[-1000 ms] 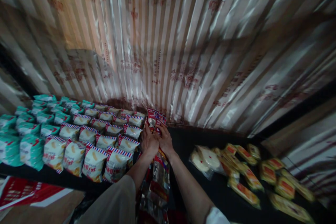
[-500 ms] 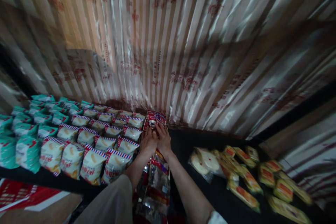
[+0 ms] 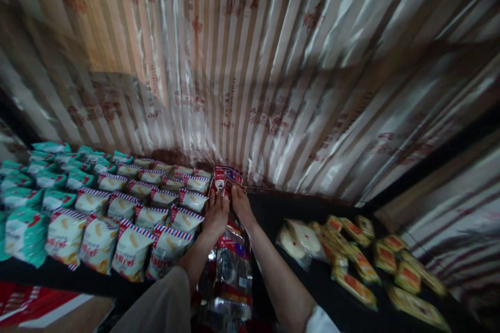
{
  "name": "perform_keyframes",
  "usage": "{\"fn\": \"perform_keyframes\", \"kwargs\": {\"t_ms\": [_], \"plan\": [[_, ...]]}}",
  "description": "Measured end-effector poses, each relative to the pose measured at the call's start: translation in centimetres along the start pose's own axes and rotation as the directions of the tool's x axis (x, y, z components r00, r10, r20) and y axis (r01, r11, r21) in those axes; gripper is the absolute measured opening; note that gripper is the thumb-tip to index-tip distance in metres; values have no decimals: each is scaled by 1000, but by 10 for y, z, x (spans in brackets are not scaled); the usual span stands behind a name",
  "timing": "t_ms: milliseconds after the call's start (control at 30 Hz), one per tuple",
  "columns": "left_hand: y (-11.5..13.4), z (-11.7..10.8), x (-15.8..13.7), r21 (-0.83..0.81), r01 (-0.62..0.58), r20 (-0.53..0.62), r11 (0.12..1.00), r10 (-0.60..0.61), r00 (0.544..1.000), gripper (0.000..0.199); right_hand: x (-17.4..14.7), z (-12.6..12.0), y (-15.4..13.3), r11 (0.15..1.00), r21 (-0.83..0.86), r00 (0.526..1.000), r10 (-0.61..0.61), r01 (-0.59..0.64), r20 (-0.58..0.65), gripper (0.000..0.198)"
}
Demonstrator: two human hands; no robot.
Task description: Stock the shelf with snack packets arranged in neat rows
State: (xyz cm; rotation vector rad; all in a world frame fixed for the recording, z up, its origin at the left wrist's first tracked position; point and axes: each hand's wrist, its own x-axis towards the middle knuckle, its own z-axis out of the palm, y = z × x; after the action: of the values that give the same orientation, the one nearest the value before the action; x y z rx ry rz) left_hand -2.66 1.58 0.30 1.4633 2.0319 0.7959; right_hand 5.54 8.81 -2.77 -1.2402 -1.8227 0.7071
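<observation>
My left hand (image 3: 216, 214) and my right hand (image 3: 241, 205) are side by side at the back of the dark shelf. Between them is a dark red snack packet (image 3: 227, 187), with my fingers closed on its two sides. Behind it stands another red and blue packet (image 3: 225, 171) against the backdrop. Under my wrists lies a row of shiny dark packets (image 3: 233, 270) with red bands and clear windows. Just left of my left hand are rows of cream snack bags (image 3: 170, 250) with striped tops.
Teal snack bags (image 3: 26, 234) fill the far left. On the right, yellow-wrapped packets (image 3: 357, 289) lie scattered beside clear packs of round white pieces (image 3: 308, 239). Striped plastic sheeting (image 3: 250, 73) hangs behind the black shelf (image 3: 269, 213). A red printed panel (image 3: 31, 304) shows below left.
My hands have moved slightly apart, showing more of the red packet between them. The view has shifted a little to the right.
</observation>
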Motion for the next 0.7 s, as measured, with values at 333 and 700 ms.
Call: {"fn": "perform_keyframes", "kwargs": {"t_ms": [333, 700], "plan": [[-8, 7, 0, 78, 10, -28, 997, -8, 1000, 59, -13, -22, 20, 992, 122, 974, 62, -36, -216, 46], [-7, 9, -2, 100, -46, -41, 994, 51, 998, 58, 27, -10, -21, 787, -454, 906, -323, 418, 274, 36]]}}
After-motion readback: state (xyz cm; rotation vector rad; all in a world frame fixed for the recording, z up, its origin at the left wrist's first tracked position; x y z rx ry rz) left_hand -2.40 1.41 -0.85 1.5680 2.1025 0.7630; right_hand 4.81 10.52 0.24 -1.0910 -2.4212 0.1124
